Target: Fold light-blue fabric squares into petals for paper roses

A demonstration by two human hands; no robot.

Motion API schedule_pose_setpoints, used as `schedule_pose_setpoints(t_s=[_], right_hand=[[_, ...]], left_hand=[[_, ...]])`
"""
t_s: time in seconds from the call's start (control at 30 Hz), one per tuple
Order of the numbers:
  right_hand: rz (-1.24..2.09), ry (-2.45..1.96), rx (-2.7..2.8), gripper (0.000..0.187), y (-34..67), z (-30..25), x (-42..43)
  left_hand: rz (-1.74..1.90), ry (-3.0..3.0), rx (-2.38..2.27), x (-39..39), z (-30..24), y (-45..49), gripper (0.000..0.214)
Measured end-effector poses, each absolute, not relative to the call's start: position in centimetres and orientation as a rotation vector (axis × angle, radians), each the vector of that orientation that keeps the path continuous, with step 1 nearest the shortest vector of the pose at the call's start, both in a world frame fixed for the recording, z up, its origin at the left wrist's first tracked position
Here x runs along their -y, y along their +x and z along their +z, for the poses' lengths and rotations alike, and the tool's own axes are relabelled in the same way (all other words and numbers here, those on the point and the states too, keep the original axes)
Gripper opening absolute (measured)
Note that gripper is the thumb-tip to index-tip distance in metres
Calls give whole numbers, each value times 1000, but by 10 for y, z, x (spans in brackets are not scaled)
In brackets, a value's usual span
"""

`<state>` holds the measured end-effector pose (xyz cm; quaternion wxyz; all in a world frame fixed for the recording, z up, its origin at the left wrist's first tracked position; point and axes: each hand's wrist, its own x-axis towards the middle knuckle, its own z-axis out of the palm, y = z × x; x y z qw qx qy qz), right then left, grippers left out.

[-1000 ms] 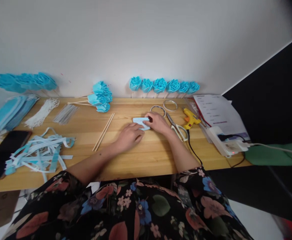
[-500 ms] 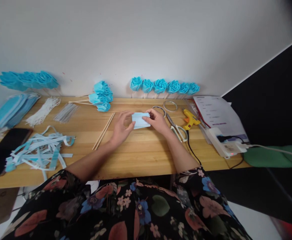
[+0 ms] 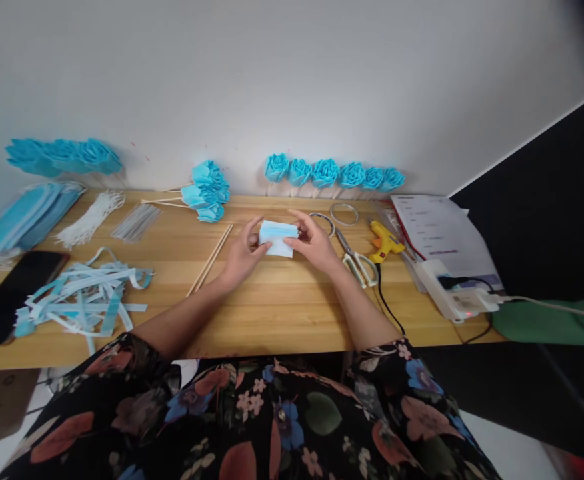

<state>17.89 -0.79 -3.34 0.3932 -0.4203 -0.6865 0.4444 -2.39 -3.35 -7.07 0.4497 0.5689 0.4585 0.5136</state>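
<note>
A small folded piece of light blue mask fabric (image 3: 277, 237) is held just above the wooden table (image 3: 282, 307), between both my hands. My left hand (image 3: 241, 255) pinches its left edge with thumb and fingers. On its right edge, my right hand (image 3: 315, 244) grips it with the fingertips. Two thin wooden sticks (image 3: 211, 259) lie on the table just left of my left hand. White-handled scissors (image 3: 356, 259) lie right of my right hand.
A yellow glue gun (image 3: 385, 241) with a black cord, two metal rings (image 3: 333, 217), papers (image 3: 435, 227) and a white power strip (image 3: 452, 297) sit to the right. Blue fabric roses (image 3: 334, 173) line the wall. Cut blue strips (image 3: 85, 293), a dark phone (image 3: 12, 293) and stacked masks (image 3: 22, 217) lie left.
Both hands were pressing the blue piece flat on the table; they have lifted it and now hold it up between the fingertips, a little farther from me.
</note>
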Motion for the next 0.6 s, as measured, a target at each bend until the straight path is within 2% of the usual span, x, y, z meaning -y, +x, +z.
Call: schedule_pose_setpoints(t_s=[0.23,0.6], right_hand=[[817,-1049,2049,43,180,-32,10],[926,-1140,2066,52,181,-41,5]], left_hand=[[1226,1686,-1218,33,-67,-28,67],[1144,1773,-1261,30,-73,-28,56]])
